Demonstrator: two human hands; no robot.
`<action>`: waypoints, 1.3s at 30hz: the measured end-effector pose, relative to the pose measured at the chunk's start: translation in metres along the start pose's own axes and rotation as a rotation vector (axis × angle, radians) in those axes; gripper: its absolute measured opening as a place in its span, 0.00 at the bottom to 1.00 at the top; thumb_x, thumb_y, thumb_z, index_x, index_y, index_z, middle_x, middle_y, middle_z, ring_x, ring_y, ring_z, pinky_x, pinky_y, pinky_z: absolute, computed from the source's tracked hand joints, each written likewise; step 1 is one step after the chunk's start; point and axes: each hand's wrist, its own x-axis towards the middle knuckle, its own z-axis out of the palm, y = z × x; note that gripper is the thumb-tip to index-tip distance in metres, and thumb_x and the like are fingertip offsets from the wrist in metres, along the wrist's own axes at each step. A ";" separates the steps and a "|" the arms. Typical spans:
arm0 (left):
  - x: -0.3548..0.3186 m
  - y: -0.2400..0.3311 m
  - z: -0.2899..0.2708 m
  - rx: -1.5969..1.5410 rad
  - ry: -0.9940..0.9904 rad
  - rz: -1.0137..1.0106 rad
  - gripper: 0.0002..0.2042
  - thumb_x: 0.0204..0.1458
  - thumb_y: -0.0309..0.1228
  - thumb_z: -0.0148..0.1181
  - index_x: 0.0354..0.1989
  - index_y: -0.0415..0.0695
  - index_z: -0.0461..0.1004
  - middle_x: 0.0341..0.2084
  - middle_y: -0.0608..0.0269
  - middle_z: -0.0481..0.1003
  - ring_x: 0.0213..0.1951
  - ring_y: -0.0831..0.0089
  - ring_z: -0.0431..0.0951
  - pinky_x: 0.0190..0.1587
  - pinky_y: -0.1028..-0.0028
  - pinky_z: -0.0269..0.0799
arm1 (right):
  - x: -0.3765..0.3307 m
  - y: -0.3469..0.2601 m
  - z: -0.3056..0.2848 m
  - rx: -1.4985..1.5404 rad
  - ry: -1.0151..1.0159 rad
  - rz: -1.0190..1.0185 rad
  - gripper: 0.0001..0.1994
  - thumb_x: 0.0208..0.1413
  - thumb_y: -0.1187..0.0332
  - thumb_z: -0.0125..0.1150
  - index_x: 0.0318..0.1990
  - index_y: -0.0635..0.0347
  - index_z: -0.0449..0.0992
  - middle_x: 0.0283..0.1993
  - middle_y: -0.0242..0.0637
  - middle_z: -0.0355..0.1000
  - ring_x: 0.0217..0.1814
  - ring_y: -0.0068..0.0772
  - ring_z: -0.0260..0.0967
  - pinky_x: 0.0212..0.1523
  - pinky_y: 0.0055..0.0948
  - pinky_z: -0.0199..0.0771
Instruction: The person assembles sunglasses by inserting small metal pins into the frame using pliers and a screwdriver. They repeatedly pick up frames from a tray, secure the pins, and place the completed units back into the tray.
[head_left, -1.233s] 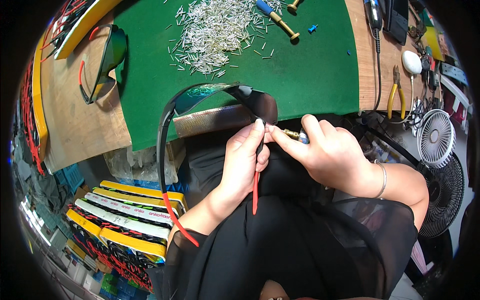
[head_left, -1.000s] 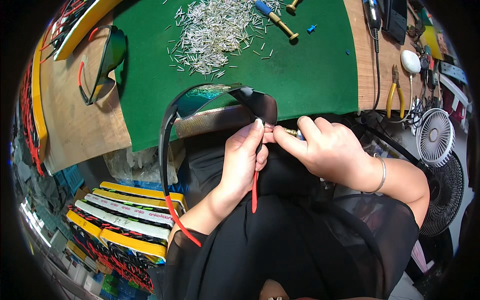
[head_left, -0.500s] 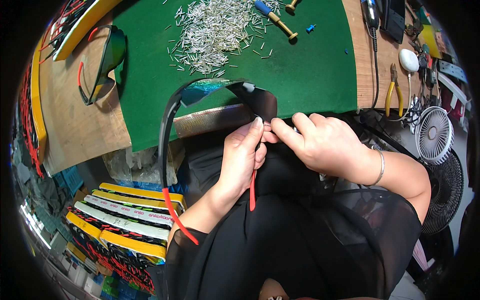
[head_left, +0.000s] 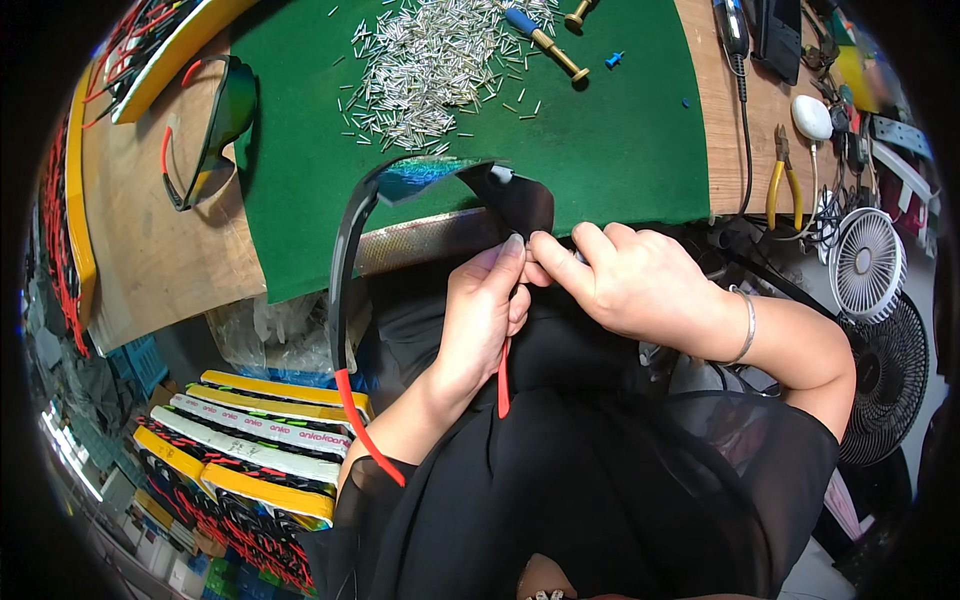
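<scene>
My left hand (head_left: 476, 312) pinches a pair of wraparound sunglasses (head_left: 343, 290) near one hinge, thumb on top. Its black temple with a red tip arcs out to the left, and the other red tip hangs below my fingers. My right hand (head_left: 640, 285) is closed, its thumb and index finger meeting the left fingertips at the hinge. Whatever small piece lies between them is hidden; a pale bit shows under the right index finger. Just beyond, a patterned strip (head_left: 415, 243) lies along the table's near edge, beneath the mirrored lens.
Small metal pins (head_left: 420, 80) are heaped on the green mat (head_left: 300, 200), beside a blue-and-brass hand tool (head_left: 546, 44) and a blue pushpin (head_left: 613, 60). More sunglasses (head_left: 232, 110) rest at left. Yellow-handled cutters (head_left: 784, 180) and a white fan (head_left: 868, 268) are right; filled yellow-edged trays (head_left: 270, 395) stand lower left.
My right hand has shifted slightly left and stays at the hinge. The sunglasses' long temple has moved slightly right; my left hand keeps its hold.
</scene>
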 end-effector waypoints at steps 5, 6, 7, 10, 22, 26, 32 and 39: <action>-0.001 0.002 0.001 0.036 0.006 -0.004 0.17 0.59 0.37 0.42 0.23 0.39 0.68 0.17 0.68 0.67 0.11 0.88 0.55 0.12 0.86 0.49 | 0.000 0.001 0.000 0.031 -0.018 -0.005 0.17 0.46 0.68 0.51 0.46 0.61 0.66 0.19 0.37 0.62 0.16 0.32 0.66 0.14 0.27 0.69; -0.001 0.003 0.002 0.036 0.016 -0.007 0.17 0.59 0.37 0.42 0.23 0.39 0.68 0.16 0.69 0.66 0.11 0.88 0.55 0.12 0.86 0.49 | 0.000 0.002 0.001 0.055 -0.030 0.003 0.17 0.46 0.68 0.51 0.46 0.61 0.66 0.19 0.37 0.62 0.16 0.32 0.67 0.14 0.27 0.69; -0.001 0.004 0.003 0.037 0.026 -0.010 0.17 0.59 0.37 0.42 0.23 0.39 0.68 0.15 0.69 0.66 0.11 0.88 0.55 0.11 0.86 0.49 | 0.000 0.002 0.001 0.080 -0.041 0.011 0.17 0.46 0.68 0.51 0.46 0.61 0.66 0.19 0.37 0.62 0.16 0.32 0.67 0.14 0.27 0.69; -0.001 0.003 0.002 0.036 0.014 0.001 0.17 0.59 0.38 0.42 0.22 0.39 0.68 0.14 0.71 0.64 0.10 0.88 0.54 0.11 0.86 0.48 | -0.001 0.001 -0.001 0.030 -0.093 0.003 0.21 0.42 0.71 0.51 0.48 0.61 0.64 0.24 0.36 0.63 0.19 0.30 0.65 0.17 0.26 0.68; -0.004 0.006 0.006 0.031 0.034 0.001 0.17 0.58 0.39 0.42 0.26 0.39 0.68 0.16 0.70 0.65 0.11 0.89 0.55 0.12 0.86 0.49 | -0.004 -0.002 0.003 -0.068 0.081 -0.029 0.19 0.46 0.68 0.50 0.49 0.57 0.66 0.23 0.33 0.62 0.20 0.28 0.65 0.16 0.24 0.68; -0.014 0.012 0.001 -0.050 0.035 0.080 0.14 0.59 0.37 0.43 0.34 0.38 0.69 0.22 0.67 0.70 0.14 0.89 0.57 0.13 0.87 0.51 | -0.018 0.013 -0.016 0.055 -0.008 -0.007 0.27 0.41 0.69 0.60 0.54 0.55 0.63 0.25 0.34 0.60 0.25 0.31 0.64 0.24 0.27 0.67; -0.021 0.038 0.012 0.147 -0.012 0.175 0.10 0.58 0.32 0.43 0.37 0.38 0.67 0.24 0.65 0.71 0.14 0.88 0.57 0.14 0.87 0.50 | -0.001 0.074 -0.007 -0.226 0.321 0.384 0.25 0.43 0.69 0.60 0.51 0.57 0.64 0.32 0.38 0.63 0.36 0.38 0.64 0.35 0.34 0.67; -0.020 0.038 0.001 0.094 -0.097 0.121 0.12 0.56 0.26 0.43 0.47 0.37 0.67 0.19 0.76 0.64 0.20 0.92 0.59 0.23 0.90 0.55 | 0.007 0.039 -0.039 0.244 0.366 0.180 0.28 0.44 0.61 0.62 0.51 0.66 0.63 0.43 0.49 0.64 0.45 0.45 0.63 0.45 0.35 0.64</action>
